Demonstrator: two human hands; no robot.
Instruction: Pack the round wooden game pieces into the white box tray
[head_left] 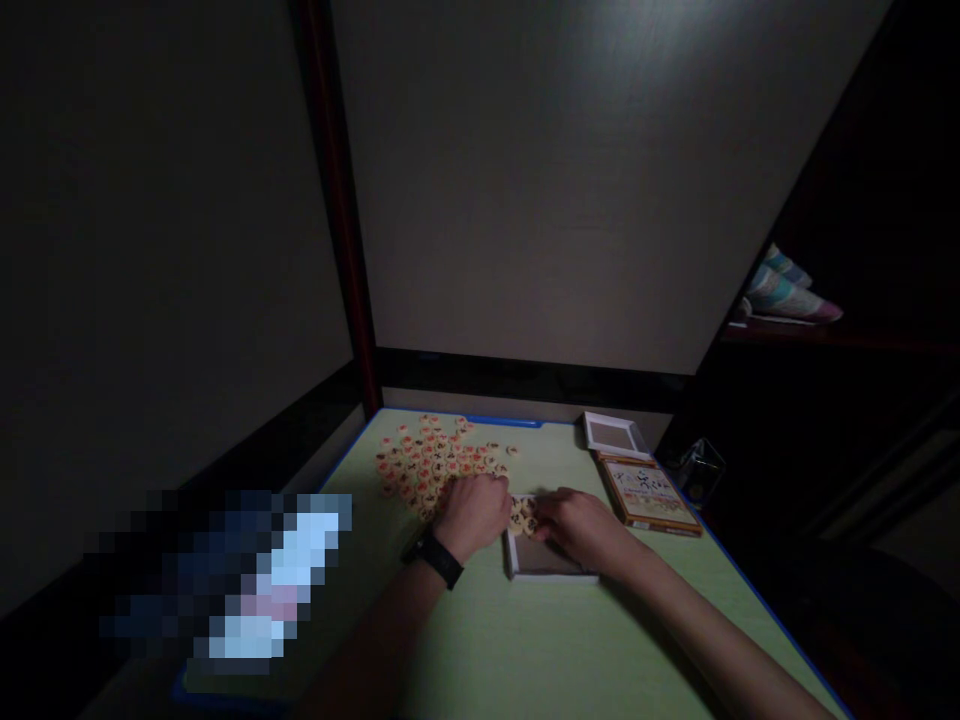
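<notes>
A spread of round wooden xiangqi pieces (433, 462), marked in red and black, covers the far left of the green table. My left hand (475, 510), with a dark band on its wrist, is at the near edge of this spread. Its fingers curl down and away from view, so what they hold is hidden. A shallow white-rimmed box (513, 562) lies to the right, with several pieces (520, 516) in its far left part. Over that box my right hand (576, 522) bends inward, its fingertips closed at one of these pieces.
A flat printed box (651, 495) lies at the table's right edge, with an open white box part (611, 434) behind it. On the left is a blurred-out bright patch (289, 575). Wall panels (525, 220) rise behind the blue-edged table (480, 660).
</notes>
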